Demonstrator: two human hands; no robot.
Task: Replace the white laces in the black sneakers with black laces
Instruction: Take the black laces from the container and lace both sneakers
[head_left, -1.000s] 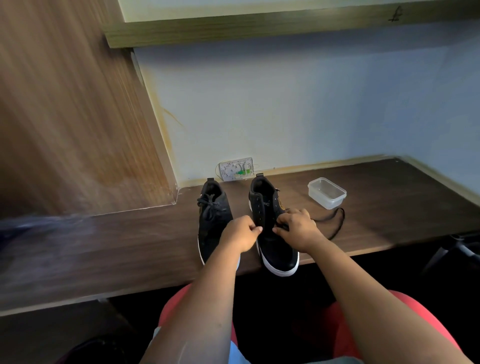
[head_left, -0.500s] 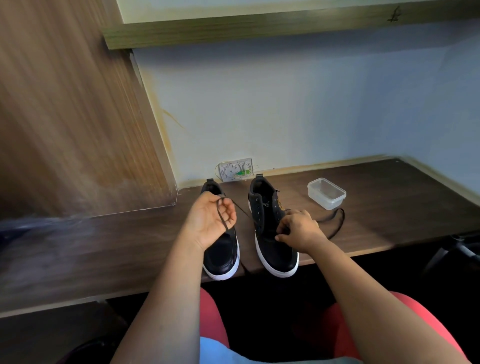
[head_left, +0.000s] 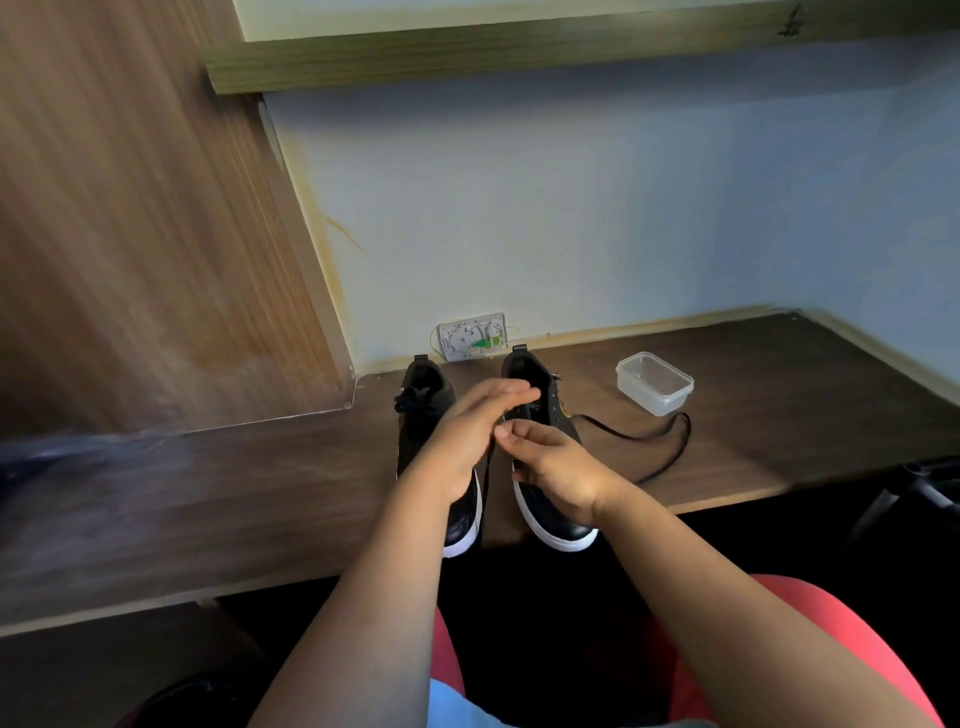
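Observation:
Two black sneakers with white soles stand side by side on the wooden desk, the left sneaker (head_left: 423, 405) laced in black and the right sneaker (head_left: 545, 395) beside it. My left hand (head_left: 467, 431) hovers over the gap between them, blurred, its fingers straight and pointing right. My right hand (head_left: 558, 467) lies over the right sneaker's front with its fingers curled, their tips at a black lace (head_left: 487, 478). That strand hangs down between the shoes past the desk edge. The lace's other part (head_left: 675, 441) loops on the desk right of the shoe.
A clear plastic container (head_left: 654, 383) sits on the desk (head_left: 779, 405) to the right of the sneakers. A white wall socket plate (head_left: 470, 340) is behind them. A wooden panel (head_left: 145, 234) rises at the left. A dark chair part (head_left: 924, 488) shows at right.
My left hand has let the lace out of its curled fingers and swung right with straight fingers, towards my right hand. The strand now hangs between the shoes.

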